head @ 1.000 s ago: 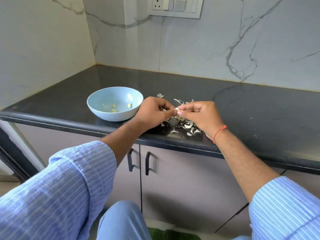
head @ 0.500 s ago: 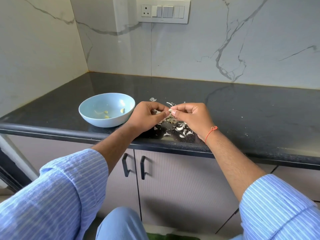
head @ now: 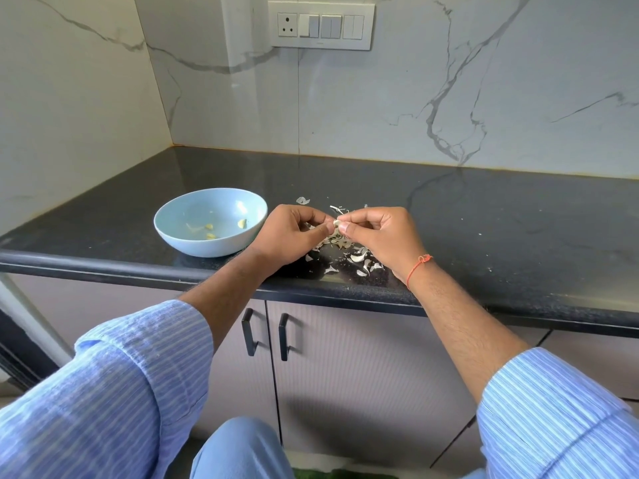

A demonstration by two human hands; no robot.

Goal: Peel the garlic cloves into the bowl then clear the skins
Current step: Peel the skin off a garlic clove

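Clove [head: 335,223] pinched btwn left hand [head: 288,236] & right hand [head: 378,238] at frame centre, over skins [head: 359,259] w/ bowl [head: 193,242] just left, prob for easy drop-in.

A white switch panel [head: 321,25] sits on the marble wall [head: 449,81] above two black cabinet handles [head: 266,337].
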